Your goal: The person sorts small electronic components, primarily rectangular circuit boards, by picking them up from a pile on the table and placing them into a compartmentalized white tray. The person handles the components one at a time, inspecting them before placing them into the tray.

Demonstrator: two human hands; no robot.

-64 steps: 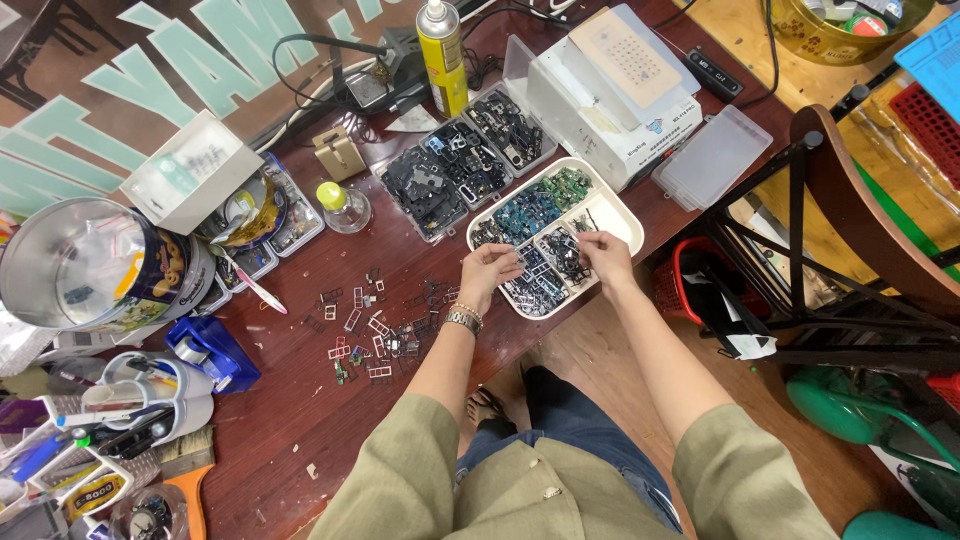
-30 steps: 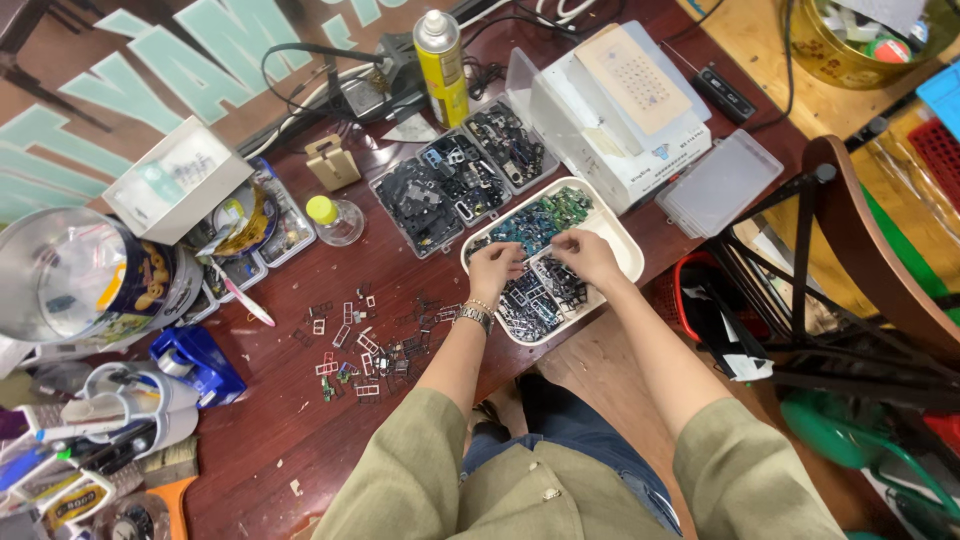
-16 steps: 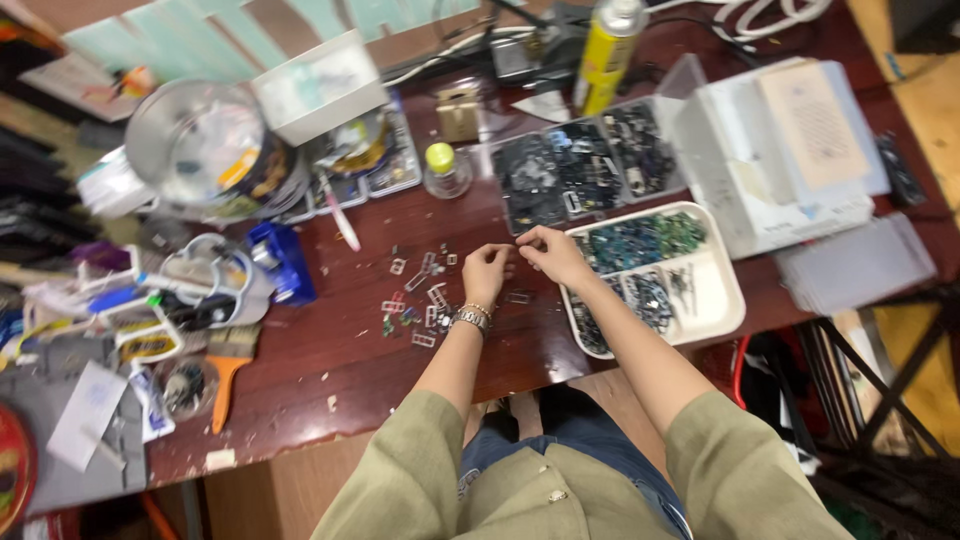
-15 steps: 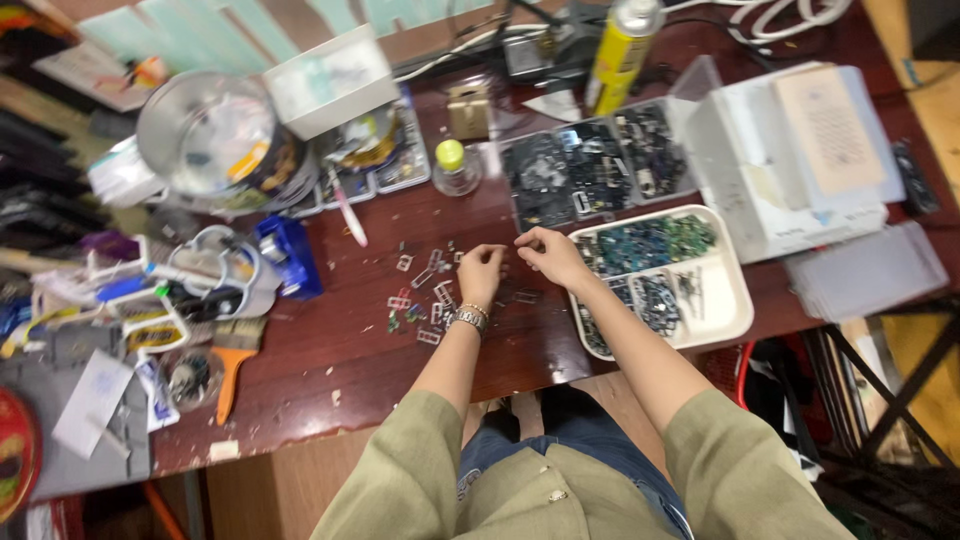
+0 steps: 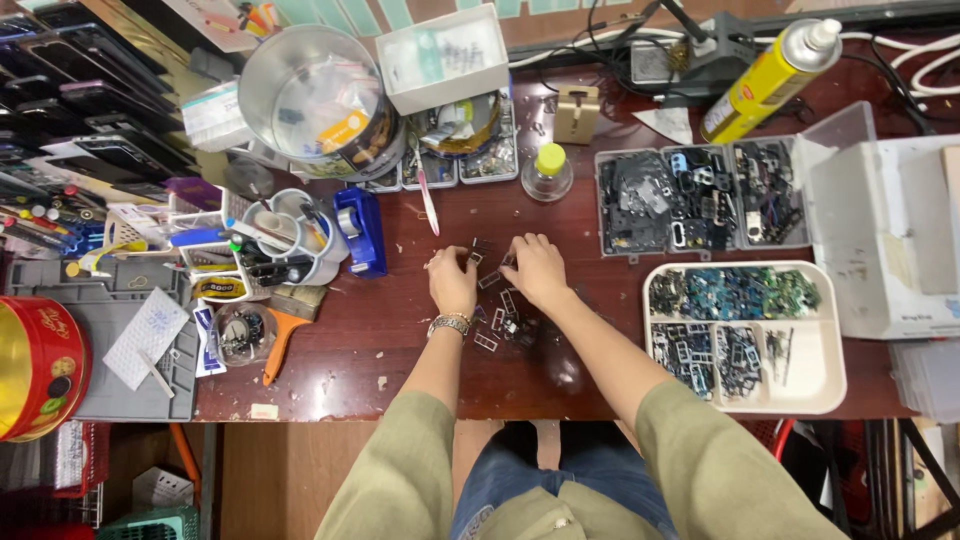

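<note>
Both hands rest over a scatter of small metal frame parts point(image 5: 497, 318) on the dark red wooden table point(image 5: 360, 340). My left hand point(image 5: 452, 281), with a metal watch band at its wrist, lies palm down on the parts, fingers curled. My right hand point(image 5: 534, 270) sits just to its right, fingertips pinching among the small frames; whether it holds one is hidden. A white divided tray point(image 5: 830, 370) of green boards and tiny parts lies to the right, clear of both hands.
A clear compartment box point(image 5: 700, 200) of black parts sits behind the tray, a white box point(image 5: 880, 240) at far right. Yellow spray can point(image 5: 765, 70), small yellow-capped bottle point(image 5: 548, 172), blue tape dispenser point(image 5: 360, 232), big round tin point(image 5: 315, 100) and tool clutter point(image 5: 240, 260) fill the left.
Both hands left the white divided tray and came left to the loose frame parts at the table's middle. The view also swung left.
</note>
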